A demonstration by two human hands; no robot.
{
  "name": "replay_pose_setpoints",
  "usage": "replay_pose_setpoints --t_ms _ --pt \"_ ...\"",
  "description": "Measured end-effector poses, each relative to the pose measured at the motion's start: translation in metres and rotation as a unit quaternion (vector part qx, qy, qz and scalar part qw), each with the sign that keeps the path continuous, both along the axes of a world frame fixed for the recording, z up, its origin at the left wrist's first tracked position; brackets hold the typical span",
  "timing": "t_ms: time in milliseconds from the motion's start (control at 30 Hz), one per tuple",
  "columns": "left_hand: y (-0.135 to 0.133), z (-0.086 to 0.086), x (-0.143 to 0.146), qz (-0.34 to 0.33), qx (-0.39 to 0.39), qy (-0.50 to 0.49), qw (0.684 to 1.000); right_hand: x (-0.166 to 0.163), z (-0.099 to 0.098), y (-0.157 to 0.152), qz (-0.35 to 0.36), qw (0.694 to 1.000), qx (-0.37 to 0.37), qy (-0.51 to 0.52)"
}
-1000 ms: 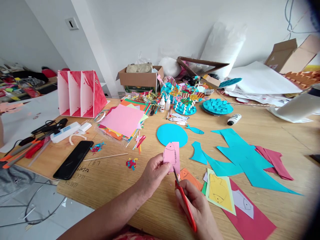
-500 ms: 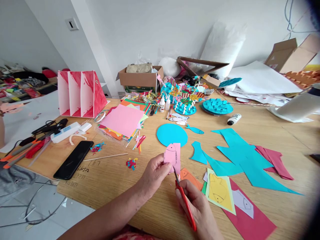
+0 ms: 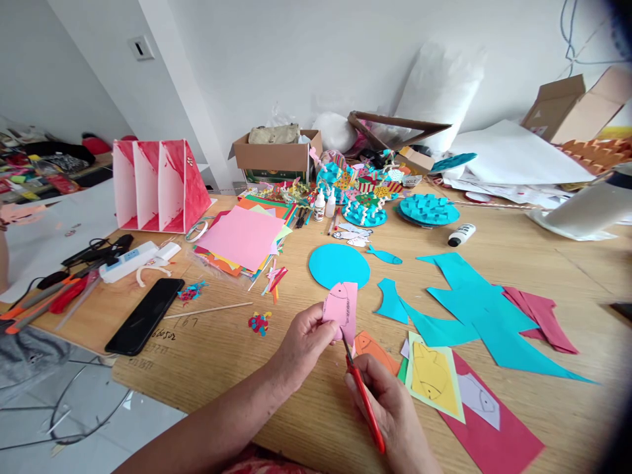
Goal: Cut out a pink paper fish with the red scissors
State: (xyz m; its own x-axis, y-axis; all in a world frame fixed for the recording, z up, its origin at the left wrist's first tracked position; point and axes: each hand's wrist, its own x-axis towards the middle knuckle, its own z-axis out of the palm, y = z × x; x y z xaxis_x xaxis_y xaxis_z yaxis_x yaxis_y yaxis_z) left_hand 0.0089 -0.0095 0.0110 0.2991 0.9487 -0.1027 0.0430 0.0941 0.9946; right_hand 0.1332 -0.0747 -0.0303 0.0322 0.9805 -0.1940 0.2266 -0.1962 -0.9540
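Between the thumb and fingers of my left hand (image 3: pixel 309 339) is a piece of pink paper (image 3: pixel 349 304) with a fish drawn on it. My right hand (image 3: pixel 388 401) is wrapped round red-handled scissors (image 3: pixel 368 408), whose blades meet the lower edge of the pink paper. Just behind the paper lies a blue paper circle (image 3: pixel 339 265). An orange paper fish (image 3: pixel 378 352) is partly hidden by my right hand. To its right are a yellow paper with a fish drawing (image 3: pixel 432 378) and a lilac paper fish (image 3: pixel 481 401) on a dark pink sheet (image 3: pixel 511 438).
Blue paper offcuts (image 3: pixel 486 309) spread over the right side. A stack of coloured paper (image 3: pixel 241 237), a black phone (image 3: pixel 145 316) and a thin wooden stick (image 3: pixel 210 310) lie to the left. Glue bottles (image 3: pixel 320 206) and blue fish-decorated crafts (image 3: pixel 365 214) stand at the back.
The scissors' handles have closed together a little at the pink paper's lower edge. Both hands stay in nearly the same place.
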Motion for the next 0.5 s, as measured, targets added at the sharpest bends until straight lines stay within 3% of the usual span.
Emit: replay_pose_setpoints --t_ms 300,500 --pt "0.006 -0.004 -0.005 -0.028 -0.012 -0.023 0.999 0.002 -0.002 0.001 0.019 0.998 0.018 -0.058" --pt "0.017 0.005 -0.011 -0.079 -0.052 -0.045 0.995 0.001 0.000 0.003 0.017 0.995 0.034 -0.094"
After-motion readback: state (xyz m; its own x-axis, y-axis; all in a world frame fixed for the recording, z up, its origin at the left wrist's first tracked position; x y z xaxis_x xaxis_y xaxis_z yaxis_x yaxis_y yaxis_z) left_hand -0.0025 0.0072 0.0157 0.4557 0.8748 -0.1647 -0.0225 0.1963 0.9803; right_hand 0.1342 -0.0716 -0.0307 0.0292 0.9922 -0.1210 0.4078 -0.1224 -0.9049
